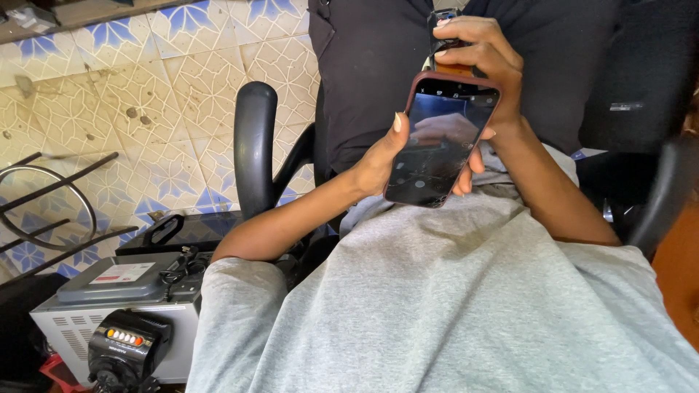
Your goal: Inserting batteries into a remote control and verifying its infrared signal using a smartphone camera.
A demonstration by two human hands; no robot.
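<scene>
— Grey shirt (466, 306) fills the bottom of the view, so the person is leaning back in the black chair (255, 145) and looking down at their own lap.

— And the smartphone (440, 142)?

— Raised above the lap, screen tilted toward the face, in a reddish case. The left hand (378, 164) cradles its lower edge, fingers wrapped behind and thumb up along the side; that grip is clenched on the phone and carries its weight.

— The right hand (484, 62)?

— Curled over the top end, grasping a small dark object (445, 33) against the phone's upper edge. I cannot tell what it is.

— Anything nearby?

— A grey metal machine (120, 309) with a black flash unit (127, 346) sits to the left on the patterned tile floor (167, 87), well apart from both hands.
</scene>
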